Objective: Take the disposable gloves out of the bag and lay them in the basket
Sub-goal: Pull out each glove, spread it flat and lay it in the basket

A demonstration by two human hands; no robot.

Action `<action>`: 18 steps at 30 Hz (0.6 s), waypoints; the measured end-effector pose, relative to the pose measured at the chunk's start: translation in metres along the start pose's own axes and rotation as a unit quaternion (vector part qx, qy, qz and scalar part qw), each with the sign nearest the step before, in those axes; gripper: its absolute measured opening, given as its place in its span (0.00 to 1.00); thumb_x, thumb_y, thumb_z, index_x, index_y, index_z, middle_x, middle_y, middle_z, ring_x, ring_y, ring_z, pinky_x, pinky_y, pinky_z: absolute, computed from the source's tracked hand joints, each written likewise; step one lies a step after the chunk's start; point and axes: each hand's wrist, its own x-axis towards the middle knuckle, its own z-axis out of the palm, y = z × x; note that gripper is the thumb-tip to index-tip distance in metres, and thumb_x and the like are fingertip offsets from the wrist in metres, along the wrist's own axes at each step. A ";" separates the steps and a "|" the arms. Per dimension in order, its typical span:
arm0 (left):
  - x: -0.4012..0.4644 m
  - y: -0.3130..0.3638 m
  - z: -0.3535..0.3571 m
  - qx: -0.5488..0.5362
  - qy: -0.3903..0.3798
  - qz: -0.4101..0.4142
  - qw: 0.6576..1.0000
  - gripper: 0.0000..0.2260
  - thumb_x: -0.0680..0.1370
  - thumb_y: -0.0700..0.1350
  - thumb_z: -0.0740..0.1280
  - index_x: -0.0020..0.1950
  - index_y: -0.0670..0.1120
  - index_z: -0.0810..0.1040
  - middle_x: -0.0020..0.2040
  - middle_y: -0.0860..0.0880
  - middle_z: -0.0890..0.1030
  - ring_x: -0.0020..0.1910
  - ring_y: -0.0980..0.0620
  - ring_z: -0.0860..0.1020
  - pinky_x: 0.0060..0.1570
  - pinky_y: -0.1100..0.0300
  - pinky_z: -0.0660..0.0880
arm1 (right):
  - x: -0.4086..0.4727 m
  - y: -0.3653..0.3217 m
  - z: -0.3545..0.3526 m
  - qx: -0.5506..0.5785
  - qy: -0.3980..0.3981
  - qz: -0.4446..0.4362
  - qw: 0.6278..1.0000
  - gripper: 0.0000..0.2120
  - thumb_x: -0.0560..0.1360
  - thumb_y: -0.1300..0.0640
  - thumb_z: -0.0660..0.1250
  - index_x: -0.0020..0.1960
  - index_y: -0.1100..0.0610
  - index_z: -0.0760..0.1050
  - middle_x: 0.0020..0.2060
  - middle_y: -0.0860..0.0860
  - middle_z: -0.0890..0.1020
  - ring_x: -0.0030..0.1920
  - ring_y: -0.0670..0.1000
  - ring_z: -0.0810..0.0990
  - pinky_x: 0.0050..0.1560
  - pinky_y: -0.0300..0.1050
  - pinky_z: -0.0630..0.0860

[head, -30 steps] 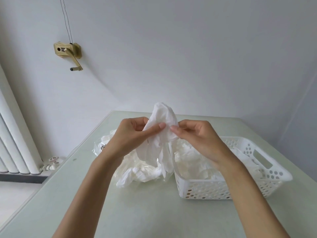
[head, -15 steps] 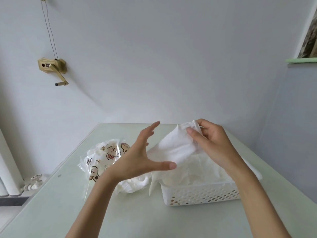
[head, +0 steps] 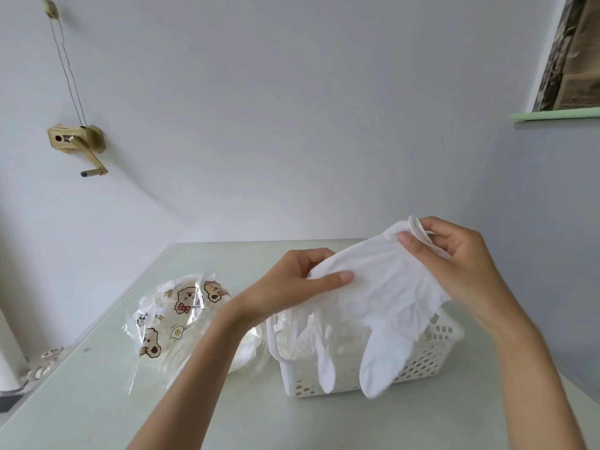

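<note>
Here, both hands are holding one white disposable glove stretched above the white perforated basket; the left hand is pinching the glove's lower edge, its thumb lying flat on top and its fingers curling beneath; the right hand is gripping the cuff end higher up, thumb pressing over the rolled rim and fingers curling behind it; the glove's finger ends are hanging down in front of the basket's near wall, apart from the table; more pale gloves are lying heaped inside the basket; the clear bag, printed with cartoon bears, is sitting on the table just left of the basket, with crumpled pale gloves showing inside it; a brass crank fitting is hanging on the wall at the left.
</note>
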 end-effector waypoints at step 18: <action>-0.023 0.009 -0.048 0.165 0.288 0.019 0.943 0.09 0.80 0.49 0.63 0.46 0.48 0.81 0.41 0.53 0.84 0.40 0.59 0.80 0.42 0.69 0.72 | 0.012 0.000 0.066 0.151 0.049 0.088 0.983 0.07 0.79 0.53 0.64 0.44 0.53 0.76 0.21 0.42 0.65 0.22 0.41 0.62 0.23 0.31 0.60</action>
